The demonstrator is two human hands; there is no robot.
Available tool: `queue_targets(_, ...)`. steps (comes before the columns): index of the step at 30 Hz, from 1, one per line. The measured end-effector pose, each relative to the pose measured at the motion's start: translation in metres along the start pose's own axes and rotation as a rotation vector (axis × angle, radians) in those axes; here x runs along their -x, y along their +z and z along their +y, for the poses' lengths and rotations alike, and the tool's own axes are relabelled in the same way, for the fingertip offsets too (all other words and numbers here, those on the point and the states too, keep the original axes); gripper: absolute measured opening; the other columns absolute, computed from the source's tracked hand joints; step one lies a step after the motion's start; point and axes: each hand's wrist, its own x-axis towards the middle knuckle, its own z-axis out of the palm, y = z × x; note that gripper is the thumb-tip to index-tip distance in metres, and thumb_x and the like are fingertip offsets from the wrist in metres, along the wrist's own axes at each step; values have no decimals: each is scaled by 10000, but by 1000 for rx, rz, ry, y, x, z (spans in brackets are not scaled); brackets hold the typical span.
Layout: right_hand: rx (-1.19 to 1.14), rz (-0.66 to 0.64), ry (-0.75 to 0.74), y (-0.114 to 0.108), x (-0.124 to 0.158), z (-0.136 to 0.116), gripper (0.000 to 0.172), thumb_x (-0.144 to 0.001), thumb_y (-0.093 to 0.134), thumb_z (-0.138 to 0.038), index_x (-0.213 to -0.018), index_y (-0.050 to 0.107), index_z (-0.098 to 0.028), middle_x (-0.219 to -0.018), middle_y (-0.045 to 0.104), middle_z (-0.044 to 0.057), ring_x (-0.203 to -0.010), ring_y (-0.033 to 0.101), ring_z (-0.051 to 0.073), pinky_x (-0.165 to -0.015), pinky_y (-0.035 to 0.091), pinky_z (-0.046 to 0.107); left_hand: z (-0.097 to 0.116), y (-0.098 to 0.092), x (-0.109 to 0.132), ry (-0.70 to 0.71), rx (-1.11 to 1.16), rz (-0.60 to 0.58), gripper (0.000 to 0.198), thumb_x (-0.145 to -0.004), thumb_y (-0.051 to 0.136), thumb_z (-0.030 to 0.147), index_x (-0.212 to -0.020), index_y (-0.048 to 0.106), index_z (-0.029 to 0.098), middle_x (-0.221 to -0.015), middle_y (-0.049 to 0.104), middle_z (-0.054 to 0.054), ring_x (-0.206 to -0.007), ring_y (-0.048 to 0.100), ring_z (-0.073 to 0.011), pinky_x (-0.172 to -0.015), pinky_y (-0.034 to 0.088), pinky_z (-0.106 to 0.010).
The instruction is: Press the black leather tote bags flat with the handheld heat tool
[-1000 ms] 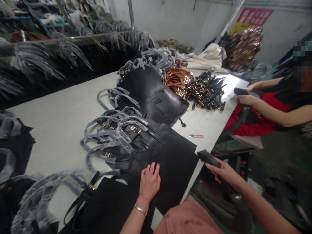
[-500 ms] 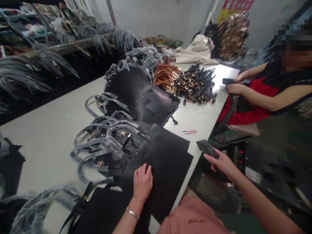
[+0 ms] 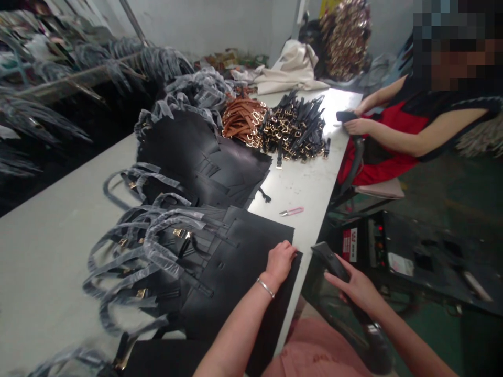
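Observation:
My left hand (image 3: 280, 264), with a silver bangle on the wrist, is at the right edge of the top black leather bag panel (image 3: 245, 262). Its fingers are bent together at that panel's corner; the fingertips are partly hidden. Away from the table's edge, my right hand (image 3: 356, 285) grips a black bag handle (image 3: 330, 259) with a flat, squared end pointing at the table. The handle's rear part curves down below my forearm. Several panels lie overlapped, with plastic-wrapped handles (image 3: 161, 246) and gold buckles (image 3: 183, 233) on their left side.
Pink-handled thread snips (image 3: 292, 212) lie on the white table (image 3: 271, 186). Behind are black buckle straps (image 3: 293, 128), brown straps (image 3: 241, 120) and curved black panels (image 3: 176, 141). A co-worker (image 3: 396, 123) sits at right, holding a black piece. Below stands a dark machine (image 3: 428, 262) with red lights.
My left hand has moved right, from the panel's middle to its right edge, and its fingers have bent. My right hand still holds the handle. The view has shifted to the right.

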Motion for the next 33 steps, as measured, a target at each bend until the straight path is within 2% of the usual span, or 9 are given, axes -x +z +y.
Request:
queue_targets(5, 13, -27, -9, -3, 5, 1, 773, -815, 611, -536, -1463, 340, -213, -420, 596, -67, -414, 611, 187, -425, 422, 239, 0, -1, -12, 52, -4, -83, 183, -929, 512, 372, -898, 658, 266, -932, 609, -4, -866, 544, -156, -709, 433, -248)
queue_targets(13, 70, -38, -42, -3, 8, -13, 767, -798, 631, -511, -1455, 367, -218, -472, 620, -68, -453, 634, 197, -470, 454, 250, 18, 6, -19, -41, 54, -90, 224, -916, 527, 308, -777, 653, 185, -864, 633, -51, -826, 562, -187, -770, 436, -302)
queue_targets(17, 77, -59, -34, -8, 6, -24, 799, -786, 641, -504, -1466, 354, -197, -496, 620, -58, -452, 630, 192, -462, 450, 248, 20, 2, 0, -33, 178, -78, 204, -914, 532, 283, -752, 620, 197, -854, 633, -2, -808, 570, -136, -770, 429, -241)
queue_targets(19, 58, -118, -37, -12, 6, -28, 802, -782, 648, -489, -1470, 346, -208, -543, 638, -51, -436, 611, 172, -447, 444, 239, 14, 0, 16, -89, 303, -1, 194, -918, 514, 255, -751, 589, 191, -849, 613, 5, -792, 560, -123, -747, 428, -230)
queue_targets(22, 44, -245, -48, -13, 7, -33, 772, -782, 653, -458, -1462, 365, -234, -591, 645, -49, -420, 587, 143, -410, 419, 215, 3, 0, 40, -248, 411, 186, 166, -913, 495, 211, -759, 553, 186, -830, 562, -8, -779, 528, -141, -736, 429, -265)
queue_targets(25, 62, -342, -61, -5, 6, -39, 739, -781, 658, -449, -1443, 402, -243, -558, 615, -61, -399, 576, 134, -373, 386, 196, -5, 3, 59, -233, 385, 240, 72, -875, 519, 132, -852, 551, 193, -914, 546, -24, -862, 509, -161, -794, 437, -297)
queue_targets(27, 67, -298, -71, 3, 1, -44, 725, -788, 651, -446, -1437, 411, -229, -532, 606, -63, -386, 572, 133, -364, 378, 194, -5, 5, 66, -199, 354, 229, 117, -854, 529, 93, -906, 546, 196, -982, 538, -35, -915, 499, -171, -830, 444, -311)
queue_targets(31, 98, -67, -126, 13, -18, -61, 725, -809, 633, -451, -1441, 398, -181, -434, 566, -71, -386, 591, 160, -389, 411, 212, 3, 8, 73, -196, 253, 195, 174, -868, 504, 91, -993, 544, 207, -1057, 527, -48, -965, 496, -184, -864, 462, -330)
queue_targets(33, 125, -78, -147, 11, -29, -71, 712, -816, 632, -448, -1430, 410, -162, -390, 547, -73, -388, 602, 172, -400, 424, 218, 6, 7, 74, -187, 178, 178, 241, -884, 489, 113, -1096, 530, 219, -1102, 524, -56, -993, 499, -194, -878, 467, -338)
